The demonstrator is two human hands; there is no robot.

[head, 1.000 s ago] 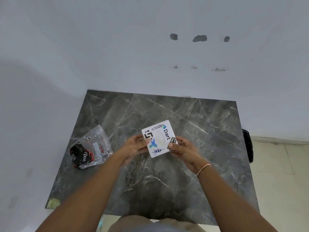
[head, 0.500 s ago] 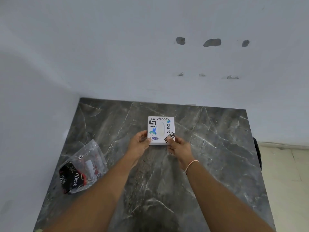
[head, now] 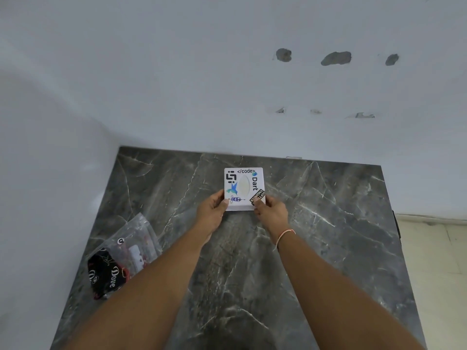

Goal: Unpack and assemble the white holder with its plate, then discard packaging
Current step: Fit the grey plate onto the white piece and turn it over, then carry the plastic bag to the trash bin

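A square white holder [head: 243, 188] covered in stickers, with a pale oval in its middle, rests low over the far middle of the dark marble table [head: 316, 223]. My left hand [head: 213, 213] pinches its near left corner. My right hand [head: 271, 214] pinches its near right corner, thumb on the black sticker. Whether the holder touches the table I cannot tell. A clear plastic bag [head: 131, 251] with a black printed pouch and a small white piece inside lies at the table's left edge.
White walls close off the table at the back and the left. The table's right edge drops to a pale tiled floor [head: 434, 274]. A dark object [head: 397, 226] hangs just past that right edge.
Both hands have carried the white holder away from me towards the back of the table and turned it square to the wall. The plastic bag has stayed in place.
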